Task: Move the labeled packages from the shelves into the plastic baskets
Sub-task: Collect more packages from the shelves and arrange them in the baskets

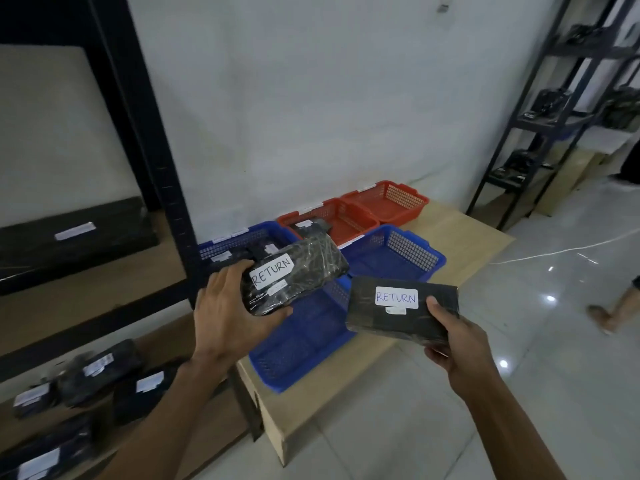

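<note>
A lumpy, film-wrapped black package [298, 271] labelled RETURN sits gripped in the left hand [231, 317] above a blue mesh basket [301, 344]. The right hand [457, 344] pinches a flat, boxy black package [401, 308], also labelled RETURN. Red lattice baskets [363, 211] sit behind on the wooden platform [460, 237].

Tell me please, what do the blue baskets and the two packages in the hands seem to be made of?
The blue baskets look like rigid moulded plastic: uniform colour, grid-perforated walls. The package in the left hand seems wrapped in glossy clear film over something dark: creases catch light. The package in the right hand looks like a flat box in dark, smoother wrap. Both carry white paper-like labels.
</note>
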